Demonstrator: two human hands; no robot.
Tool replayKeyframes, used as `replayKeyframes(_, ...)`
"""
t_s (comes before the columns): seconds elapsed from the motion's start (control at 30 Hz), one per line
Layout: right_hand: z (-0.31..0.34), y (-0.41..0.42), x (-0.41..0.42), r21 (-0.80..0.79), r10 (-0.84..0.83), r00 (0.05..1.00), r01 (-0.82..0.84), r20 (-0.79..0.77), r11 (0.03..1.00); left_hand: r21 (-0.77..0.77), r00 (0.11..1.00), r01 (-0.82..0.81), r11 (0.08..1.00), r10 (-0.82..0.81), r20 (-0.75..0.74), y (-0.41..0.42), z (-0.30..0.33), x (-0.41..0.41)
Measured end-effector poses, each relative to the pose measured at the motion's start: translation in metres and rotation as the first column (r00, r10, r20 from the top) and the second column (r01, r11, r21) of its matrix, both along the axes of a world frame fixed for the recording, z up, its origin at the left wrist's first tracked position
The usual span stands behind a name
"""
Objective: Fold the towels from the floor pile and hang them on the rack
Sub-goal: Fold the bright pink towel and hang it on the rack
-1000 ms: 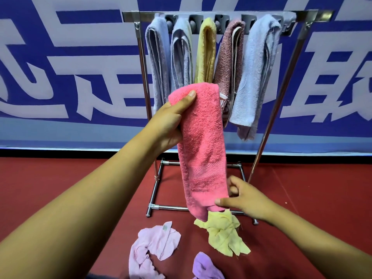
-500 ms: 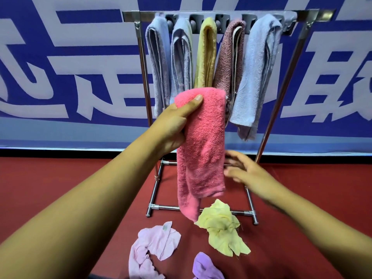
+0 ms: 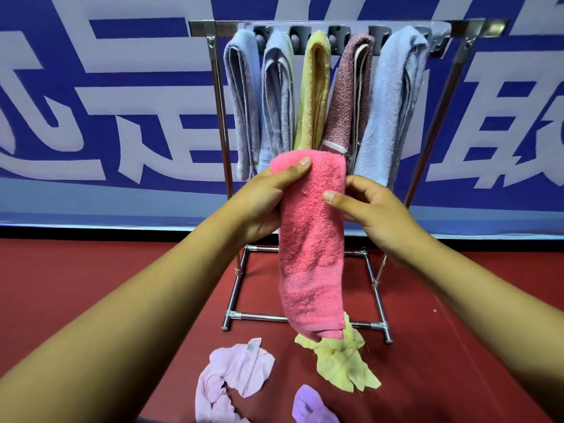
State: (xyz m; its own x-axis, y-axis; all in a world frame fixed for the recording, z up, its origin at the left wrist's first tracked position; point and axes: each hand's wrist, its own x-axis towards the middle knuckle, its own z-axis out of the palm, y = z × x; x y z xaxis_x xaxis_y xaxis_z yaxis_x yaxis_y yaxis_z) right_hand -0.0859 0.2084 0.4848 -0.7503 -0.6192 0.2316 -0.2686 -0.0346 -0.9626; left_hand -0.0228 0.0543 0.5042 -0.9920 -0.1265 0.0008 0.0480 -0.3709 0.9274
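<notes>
Both hands, left hand (image 3: 268,203) and right hand (image 3: 375,215), grip folded pink towel (image 3: 311,239) near its top, steadying it for hanging on rack (image 3: 335,25).

Two bare forearms are seen coming in from the bottom corners of the head view, and no sleeve, cuff or glove is worn on either one as far as the frame edge. The left hand (image 3: 268,199) and the right hand (image 3: 378,215) are shown uncovered too, with short, plainly trimmed nails picked out on the left thumb (image 3: 300,164) and on the right thumb (image 3: 331,197). No ring, watch or band is carried on the visible fingers or wrists.
</notes>
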Motion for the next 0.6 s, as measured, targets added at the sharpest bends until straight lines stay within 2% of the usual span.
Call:
replayKeyframes(0.13,0.0073,-0.0025,0.0042,-0.101,0.006,0.986,0.011,0.168,0.995,0.016,0.999,0.045,0.999,-0.045,0.002,0.0045,-0.0031,0.0016)
replayKeyframes(0.23,0.01,0.0005,0.0,-0.046,-0.007,0.988,0.014,0.154,0.999,0.045,0.995,0.103,0.994,-0.103,-0.002,0.0042,-0.0042,0.003)
replayKeyframes(0.37,0.0088,0.0024,-0.002,-0.016,0.089,0.974,-0.087,0.207,0.996,0.035,0.991,0.13,0.991,-0.131,0.014,0.0038,-0.0041,0.0034)
replayKeyframes(0.53,0.0064,0.0035,-0.0049,-0.071,0.139,0.953,-0.124,0.27,0.99,0.037,0.995,0.092,0.995,-0.092,0.023,0.0006,-0.0019,0.0007)
replayKeyframes(0.6,0.0036,0.0044,-0.0043,0.001,0.195,0.936,-0.205,0.292,0.979,0.026,0.997,0.064,0.998,-0.065,0.03,-0.0015,-0.0006,-0.0003)
